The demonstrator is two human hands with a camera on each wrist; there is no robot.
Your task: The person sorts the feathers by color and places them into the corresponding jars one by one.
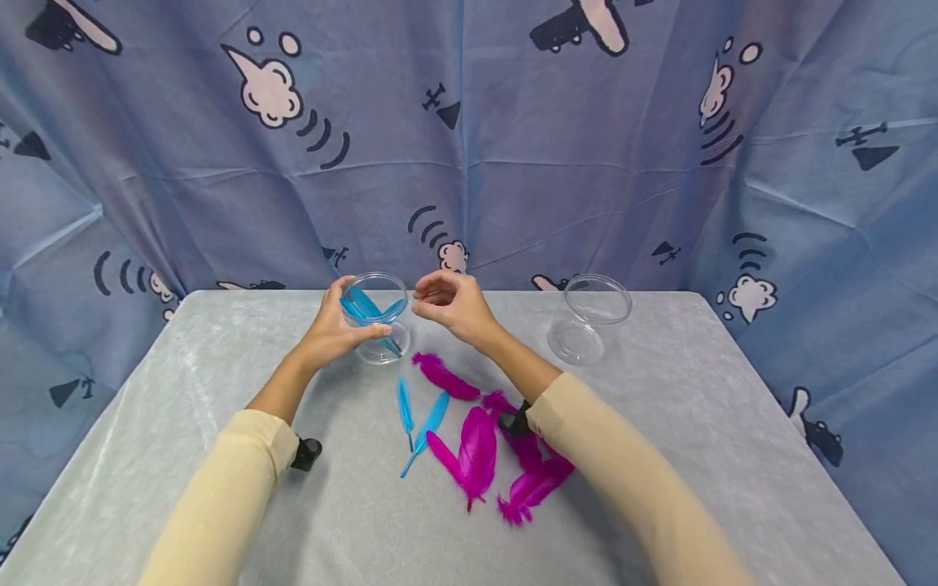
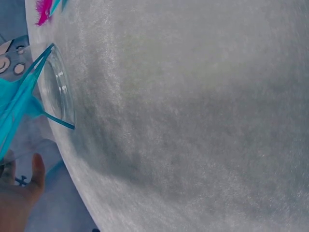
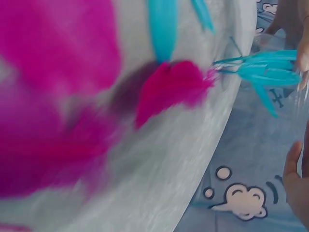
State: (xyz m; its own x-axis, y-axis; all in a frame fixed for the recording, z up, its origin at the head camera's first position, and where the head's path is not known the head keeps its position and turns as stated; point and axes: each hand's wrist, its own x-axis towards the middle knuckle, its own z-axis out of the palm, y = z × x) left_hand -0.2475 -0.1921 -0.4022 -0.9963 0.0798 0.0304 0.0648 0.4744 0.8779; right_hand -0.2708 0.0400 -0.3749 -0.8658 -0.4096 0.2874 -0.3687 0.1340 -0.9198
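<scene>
Left hand [image 1: 333,334] gripping clear cup [image 1: 387,317], blue feathers [image 1: 362,302] inside, right hand [image 1: 456,308] loosely curved beside (apparently apart)

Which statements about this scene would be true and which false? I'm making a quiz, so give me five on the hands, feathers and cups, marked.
1. The left hand holds a clear cup containing blue feathers. True.
2. The right hand grips a magenta feather. False: no feather shows in its fingers.
3. Two loose blue feathers lie on the table. True.
4. The other cup is full of feathers. False: none show inside it.
5. The magenta feathers lie on the table. True.
</scene>
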